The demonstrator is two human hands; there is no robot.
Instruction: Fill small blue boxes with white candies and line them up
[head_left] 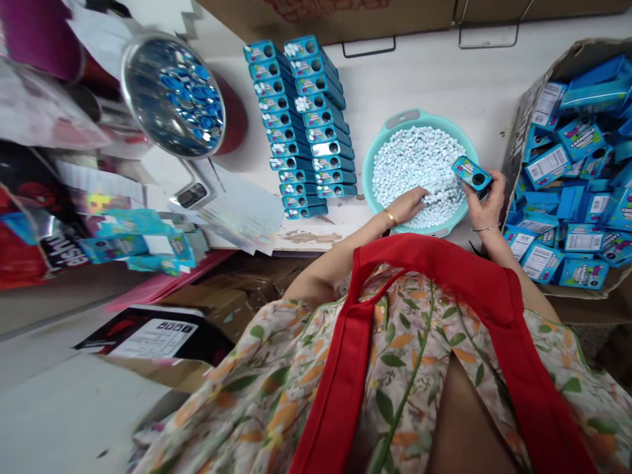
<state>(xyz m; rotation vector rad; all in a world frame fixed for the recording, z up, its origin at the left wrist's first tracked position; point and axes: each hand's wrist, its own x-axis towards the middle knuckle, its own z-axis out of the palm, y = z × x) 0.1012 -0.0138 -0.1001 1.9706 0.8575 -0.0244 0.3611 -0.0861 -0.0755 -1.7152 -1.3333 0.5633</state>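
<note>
A teal basin [375, 148] full of small white candies [419, 158] sits on the white table in front of me. My left hand [409, 205] rests in the candies at the basin's near edge, fingers curled down into them. My right hand [484, 201] holds a small blue box [471, 172] with a round hole in its face, just above the basin's right rim.
Two rows of blue boxes [303, 125] stand left of the basin. A cardboard carton [573, 178] of blue boxes lies at the right. A metal bowl [172, 95] of blue caps sits on a scale [192, 194] at the left. Papers and packaging crowd the far left.
</note>
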